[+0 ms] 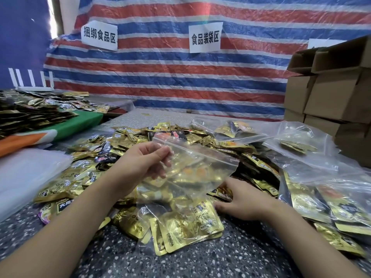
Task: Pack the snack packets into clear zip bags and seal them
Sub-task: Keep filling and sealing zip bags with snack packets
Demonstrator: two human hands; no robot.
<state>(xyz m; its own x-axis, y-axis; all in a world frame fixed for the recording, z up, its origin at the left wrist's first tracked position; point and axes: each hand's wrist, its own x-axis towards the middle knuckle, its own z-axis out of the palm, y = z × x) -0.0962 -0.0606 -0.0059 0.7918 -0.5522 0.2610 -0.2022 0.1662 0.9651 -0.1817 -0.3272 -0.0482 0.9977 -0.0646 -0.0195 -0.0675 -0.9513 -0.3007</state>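
Two bare forearms reach forward from the bottom edge over a speckled table (200,263). Just beyond them lies a heap of gold and black snack packets (124,143), spread across most of the tabletop.

Left hand (140,163) is raised above the heap, its fingertips pinching the upper edge of an empty clear zip bag (200,167), which hangs down limp and see-through, with its zip strip along the top. Right hand (239,201) is lower, resting on the packets beneath the bag; its fingers are partly hidden by the plastic, so whether they grip a packet cannot be told.

Directly below the hanging bag lies a filled bag (188,227) holding gold packets; whether its zip is closed cannot be seen. More filled bags (325,199) lie at the right, and a few further back.

Stacked cardboard boxes (329,91) stand at the far right, in front of a striped tarp (170,77) bearing paper signs.

Judged from this, several bags are already packed, but the loose heap is large, so most of the work looks to be left. The held bag has yet to be filled and sealed.
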